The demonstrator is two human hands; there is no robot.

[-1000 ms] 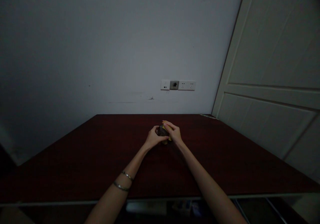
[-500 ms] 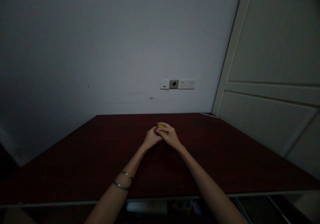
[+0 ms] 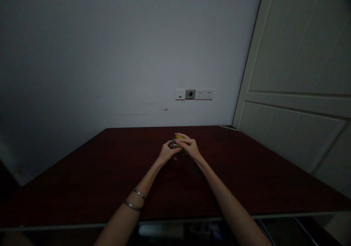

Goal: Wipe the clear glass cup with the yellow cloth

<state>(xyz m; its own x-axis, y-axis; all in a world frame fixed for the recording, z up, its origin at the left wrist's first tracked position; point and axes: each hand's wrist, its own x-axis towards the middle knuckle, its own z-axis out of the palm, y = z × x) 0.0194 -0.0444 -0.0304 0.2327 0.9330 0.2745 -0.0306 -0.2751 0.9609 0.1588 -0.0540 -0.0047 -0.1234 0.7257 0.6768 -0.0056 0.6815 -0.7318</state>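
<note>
Both hands meet over the middle of the dark red table (image 3: 115,173). Closed around a small yellow object (image 3: 180,137), my right hand (image 3: 193,149) has its fingers across the top and covers much of it. At the object's left end a small shiny, silvery or clear piece (image 3: 174,143) shows. My left hand (image 3: 165,153) pinches around that shiny piece, thumb pointing right and close to the right fingers. Too small and dark to name, the object's kind stays unclear, and I cannot tell whether the two parts are joined.
Beyond the table's far edge rises a pale wall (image 3: 137,56) with a row of sockets (image 3: 203,94). A light panelled door (image 3: 296,70) stands along the right side. Under the near edge, dim items lie on a shelf, including a pale box-like shape (image 3: 160,230).
The right hand has shifted slightly right with the yellow object. The shiny piece between the hands now shows more clearly, and the left fingers have opened out a little below. The view has tilted slightly.
</note>
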